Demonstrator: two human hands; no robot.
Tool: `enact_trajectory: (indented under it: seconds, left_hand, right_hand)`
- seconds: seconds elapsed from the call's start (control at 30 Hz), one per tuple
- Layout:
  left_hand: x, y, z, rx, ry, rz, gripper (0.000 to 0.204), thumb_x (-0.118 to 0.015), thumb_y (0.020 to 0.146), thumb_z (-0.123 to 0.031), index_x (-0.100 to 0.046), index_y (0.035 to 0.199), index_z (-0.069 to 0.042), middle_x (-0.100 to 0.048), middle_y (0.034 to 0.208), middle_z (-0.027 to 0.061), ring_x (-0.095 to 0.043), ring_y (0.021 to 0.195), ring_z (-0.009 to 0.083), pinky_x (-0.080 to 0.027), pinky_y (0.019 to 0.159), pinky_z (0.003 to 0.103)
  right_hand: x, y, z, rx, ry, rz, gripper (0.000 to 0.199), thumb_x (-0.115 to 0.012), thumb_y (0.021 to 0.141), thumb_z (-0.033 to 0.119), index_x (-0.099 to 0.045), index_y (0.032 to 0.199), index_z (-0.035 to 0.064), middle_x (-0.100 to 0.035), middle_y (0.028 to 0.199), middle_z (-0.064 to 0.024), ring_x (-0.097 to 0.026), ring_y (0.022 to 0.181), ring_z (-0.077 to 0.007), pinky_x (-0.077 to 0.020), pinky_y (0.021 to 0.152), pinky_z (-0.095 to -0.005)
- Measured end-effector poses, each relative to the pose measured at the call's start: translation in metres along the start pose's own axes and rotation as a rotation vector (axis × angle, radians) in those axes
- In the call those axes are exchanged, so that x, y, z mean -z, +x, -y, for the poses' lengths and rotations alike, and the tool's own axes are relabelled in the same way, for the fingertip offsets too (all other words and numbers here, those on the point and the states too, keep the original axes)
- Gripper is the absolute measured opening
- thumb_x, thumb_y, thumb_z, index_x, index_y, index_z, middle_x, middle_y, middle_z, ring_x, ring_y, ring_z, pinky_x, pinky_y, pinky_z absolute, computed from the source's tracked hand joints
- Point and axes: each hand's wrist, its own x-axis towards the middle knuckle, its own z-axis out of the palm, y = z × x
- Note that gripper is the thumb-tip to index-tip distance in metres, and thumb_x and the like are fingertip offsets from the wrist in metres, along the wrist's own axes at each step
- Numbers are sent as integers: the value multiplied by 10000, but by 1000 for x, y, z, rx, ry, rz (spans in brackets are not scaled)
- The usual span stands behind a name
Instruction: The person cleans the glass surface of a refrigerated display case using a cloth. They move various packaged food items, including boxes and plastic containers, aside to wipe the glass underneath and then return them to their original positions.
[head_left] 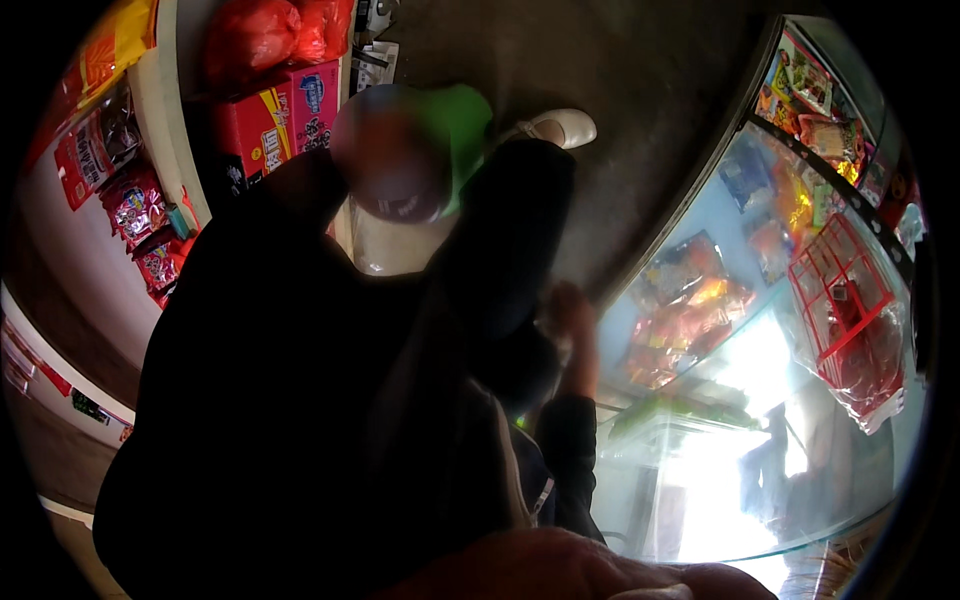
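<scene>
My left hand [385, 150] is a reddish-brown blur at the end of a dark sleeve. It is over or against a grey rounded thing [408, 203] with a small pale mark, whose kind I cannot make out. Something bright green [466, 125] shows right beside it. My right hand [568, 308] is by my dark-trousered leg, close to the glass counter. Its fingers look bent but are smeared, and whether they hold anything is hidden.
Shelves on the left carry red snack packets [135, 205], a red and pink carton [280, 115] and red plastic bags [270, 35]. A glass display counter [640, 270] with packaged goods and a red wire basket [845, 290] fills the right. A white shoe [562, 127] stands on the dark floor.
</scene>
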Motion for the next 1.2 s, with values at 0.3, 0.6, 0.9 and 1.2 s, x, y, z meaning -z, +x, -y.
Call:
enact_trajectory:
  seconds: [0.3,0.6,0.9,1.2]
  left_hand:
    - [-104,-32,13,-280,-303,-42,898,-887,535,-330,-482,1308,-118,-462,1278,208,-438,1202,414,-381,995,484]
    - [-141,-14,-43,-362,79,121,575,-728,782,-330,-514,1249,-73,-556,1162,187,-579,1033,341,-474,825,467]
    - [-117,127,-139,-585,70,0,500,-688,819,-290,-523,1240,-76,-575,1127,157,-599,980,297,-486,777,424]
    - [-96,125,-150,-719,-177,301,428,-647,857,-251,-531,1232,-79,-594,1091,126,-619,927,254,-497,729,381]
  right_hand:
    - [25,16,16,248,-263,-98,390,-563,881,337,-593,1173,80,-654,1061,-200,-618,1000,-373,-505,833,-427]
    - [46,15,4,-54,199,-376,393,-581,889,344,-591,1201,107,-659,1044,-201,-629,1000,-356,-492,851,-413]
    - [25,-48,11,-55,102,-792,402,-593,882,316,-590,1206,77,-661,991,-233,-637,976,-368,-492,840,-406]
    - [-77,-149,97,-180,449,-1736,332,-643,863,278,-659,1104,51,-687,946,-164,-655,876,-245,-492,809,-330]
